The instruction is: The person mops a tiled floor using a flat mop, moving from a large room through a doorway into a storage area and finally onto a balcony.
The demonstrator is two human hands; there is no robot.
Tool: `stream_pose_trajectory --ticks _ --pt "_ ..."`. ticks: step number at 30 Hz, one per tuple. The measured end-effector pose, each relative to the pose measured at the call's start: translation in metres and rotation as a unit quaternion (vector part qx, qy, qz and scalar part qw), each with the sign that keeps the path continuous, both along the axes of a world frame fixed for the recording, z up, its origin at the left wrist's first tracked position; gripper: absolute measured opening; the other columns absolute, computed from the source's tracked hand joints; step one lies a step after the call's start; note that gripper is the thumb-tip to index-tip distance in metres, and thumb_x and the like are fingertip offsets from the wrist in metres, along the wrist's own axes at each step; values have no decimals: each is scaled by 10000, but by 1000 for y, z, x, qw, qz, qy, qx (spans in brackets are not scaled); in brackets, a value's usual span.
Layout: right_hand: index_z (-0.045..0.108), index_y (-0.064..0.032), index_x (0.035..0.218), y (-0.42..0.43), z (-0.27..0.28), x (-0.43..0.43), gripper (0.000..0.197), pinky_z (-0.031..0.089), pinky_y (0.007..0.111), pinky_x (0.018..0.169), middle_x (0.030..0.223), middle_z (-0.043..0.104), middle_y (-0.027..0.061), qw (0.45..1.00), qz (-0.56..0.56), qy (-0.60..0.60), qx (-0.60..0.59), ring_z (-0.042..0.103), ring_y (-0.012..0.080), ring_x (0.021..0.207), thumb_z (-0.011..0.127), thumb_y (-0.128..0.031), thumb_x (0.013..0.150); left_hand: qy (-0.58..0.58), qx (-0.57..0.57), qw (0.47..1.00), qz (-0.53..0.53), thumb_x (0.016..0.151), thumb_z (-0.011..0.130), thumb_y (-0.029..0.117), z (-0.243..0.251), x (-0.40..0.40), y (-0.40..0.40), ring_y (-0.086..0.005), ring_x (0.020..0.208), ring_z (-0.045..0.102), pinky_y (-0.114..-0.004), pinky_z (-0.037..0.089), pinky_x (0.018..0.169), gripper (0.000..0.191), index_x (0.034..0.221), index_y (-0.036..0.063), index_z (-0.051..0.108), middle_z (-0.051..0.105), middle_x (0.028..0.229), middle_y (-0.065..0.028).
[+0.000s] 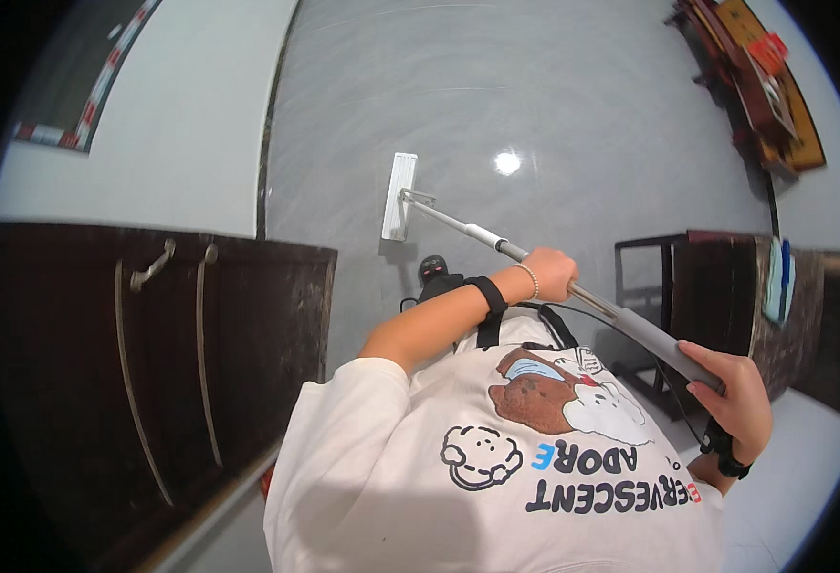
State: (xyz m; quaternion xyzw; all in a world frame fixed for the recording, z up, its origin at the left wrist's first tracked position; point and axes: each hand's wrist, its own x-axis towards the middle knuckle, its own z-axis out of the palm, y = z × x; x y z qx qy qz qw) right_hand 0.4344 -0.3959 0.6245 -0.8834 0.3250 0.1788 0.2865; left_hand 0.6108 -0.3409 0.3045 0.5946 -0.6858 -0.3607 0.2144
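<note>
A flat mop (488, 236) with a metal pole and a grey grip slants across the view. My left hand (553, 274) is closed around the middle of its pole, a beaded bracelet and a black band on that arm. At the grip's upper end, my right hand (735, 394) wraps the grey sleeve, thumb and fingers on either side. The white mop head (399, 197) lies on the grey floor (577, 143), ahead and to the left, just beyond a black shoe (433, 268).
A dark wooden cabinet (277, 308) with metal handles stands at left, beside a white wall panel (198, 107). On the right is a dark wooden table (717, 286) with light-blue cloth (776, 283) on its edge. Reddish wooden furniture (756, 100) bearing a red item stands at the upper right.
</note>
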Motion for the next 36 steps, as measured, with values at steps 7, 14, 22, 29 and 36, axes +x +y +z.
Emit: stream_pose_trajectory --ticks 7,14,22,29,36 --pt "577 -26 1091 17 -30 6 455 429 295 549 744 592 197 983 -182 1 -14 551 297 584 611 56 645 9 4 987 -159 652 564 171 -26 8 -47 -325 635 592 -423 476 584 98 659 94 624 596 619 -131" --pt "605 -61 1048 76 -9 -11 423 410 328 546 680 571 166 945 -323 53 -28 532 294 573 640 34 637 65 -6 963 -262 648 573 127 -20 -59 -42 -328 668 595 -427 474 610 65 678 88 617 601 652 -134" --pt "610 -68 1044 99 -28 24 412 398 344 523 645 558 149 930 -336 107 -102 516 281 544 655 19 643 91 13 964 -251 680 617 157 -61 -71 -33 -307 728 612 -413 481 634 88 735 89 612 625 738 -121" --pt "575 38 1062 80 -29 70 451 428 275 508 853 627 157 884 -353 -306 24 559 173 552 561 -333 805 260 -100 927 -252 647 641 89 50 14 -26 -341 687 565 -401 440 601 146 726 54 523 584 697 -131" --pt "540 -7 1090 24 -140 111 310 407 197 522 920 589 82 743 -490 -421 174 490 64 537 412 -240 931 318 -164 934 11 725 653 34 124 161 1 -180 600 536 -282 453 605 123 772 41 540 550 684 -53"
